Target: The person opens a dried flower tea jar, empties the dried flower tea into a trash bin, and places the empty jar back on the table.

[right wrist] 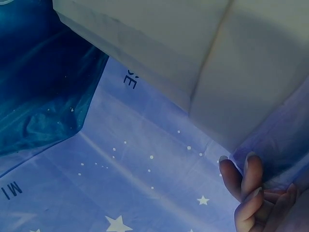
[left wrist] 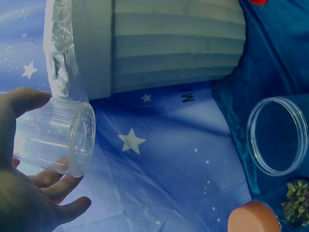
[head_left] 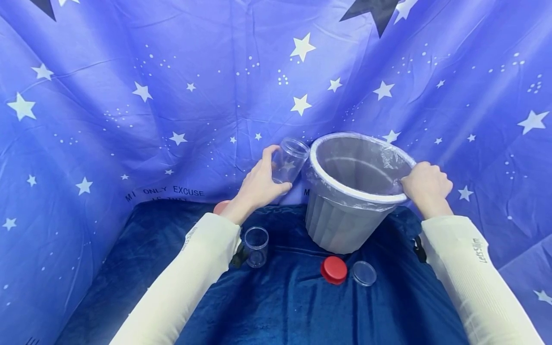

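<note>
My left hand holds a clear plastic jar between thumb and fingers. The jar is see-through, leans toward the bin, and shows no contents. Its mouth is close beside the left rim of a grey trash bin; whether they touch I cannot tell. With my right hand I grip the bin's right rim, over the thin clear liner folded around it. The bin is tipped toward me, and its inside looks bare apart from the crumpled liner. In the right wrist view, curled fingers show below the rim.
A second clear jar stands beside my left wrist. In front of the bin lie a red lid and a clear lid. An orange-pink lidded thing and some small greenish-brown pieces are partly visible. Star-patterned cloth hangs behind.
</note>
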The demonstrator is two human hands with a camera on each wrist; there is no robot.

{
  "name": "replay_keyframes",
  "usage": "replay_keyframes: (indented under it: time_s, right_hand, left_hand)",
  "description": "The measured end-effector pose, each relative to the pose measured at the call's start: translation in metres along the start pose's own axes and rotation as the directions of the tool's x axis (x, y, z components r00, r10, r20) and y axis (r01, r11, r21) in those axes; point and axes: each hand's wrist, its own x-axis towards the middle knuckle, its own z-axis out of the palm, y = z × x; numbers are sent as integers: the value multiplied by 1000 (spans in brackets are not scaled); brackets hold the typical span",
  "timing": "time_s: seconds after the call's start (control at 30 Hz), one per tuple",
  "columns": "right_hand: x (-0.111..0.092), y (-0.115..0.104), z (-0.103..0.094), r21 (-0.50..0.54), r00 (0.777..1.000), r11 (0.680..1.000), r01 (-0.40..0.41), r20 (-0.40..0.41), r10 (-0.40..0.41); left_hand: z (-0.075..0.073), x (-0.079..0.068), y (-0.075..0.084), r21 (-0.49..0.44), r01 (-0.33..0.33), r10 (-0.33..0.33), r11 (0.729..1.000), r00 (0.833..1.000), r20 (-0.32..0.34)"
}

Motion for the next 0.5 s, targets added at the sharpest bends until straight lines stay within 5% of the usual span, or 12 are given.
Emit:
replay_keyframes:
  time_s: [0.5]
  right_hand:
    - [1,0,1,1,1000,1000,-1,1,1]
  left_hand:
    - [0,-8,-27,-65,-47,47,997,999,-2]
